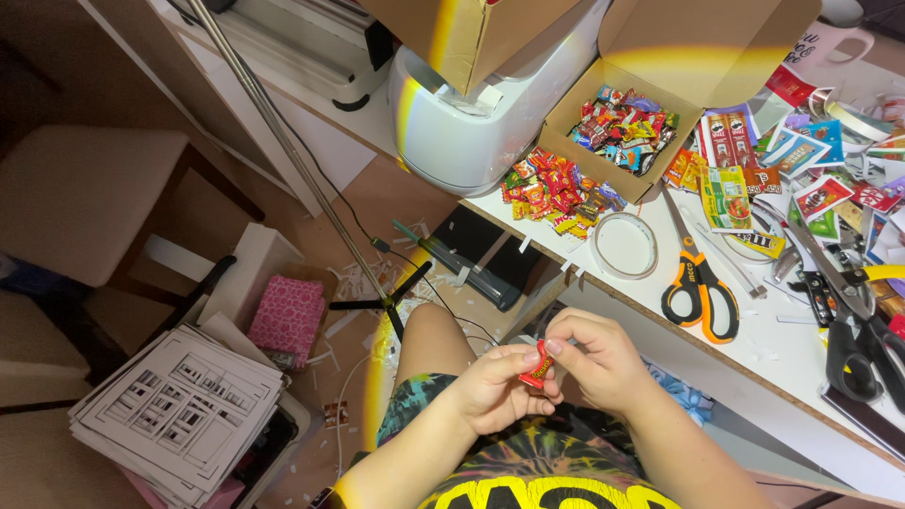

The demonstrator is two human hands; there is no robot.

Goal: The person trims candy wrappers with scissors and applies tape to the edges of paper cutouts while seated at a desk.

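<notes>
Over my lap, both hands pinch a tiny red miniature packet [538, 366]. My left hand [493, 389] holds its lower end between thumb and fingers. My right hand [596, 356] grips its upper end with curled fingers. On the white table [754, 358] beyond lies a pile of similar small red and yellow packets [556, 193]. An open cardboard box [624, 132] behind the pile holds several more colourful ones.
Orange-handled scissors [696, 273], a clear tape roll [624, 245], black scissors [863, 339] and several printed paper cut-outs [801, 160] cover the table. A white appliance [471, 123] stands at the table's corner. On the floor lie a stack of printed sheets [179, 401], a pink box [287, 316] and a tripod leg [302, 160].
</notes>
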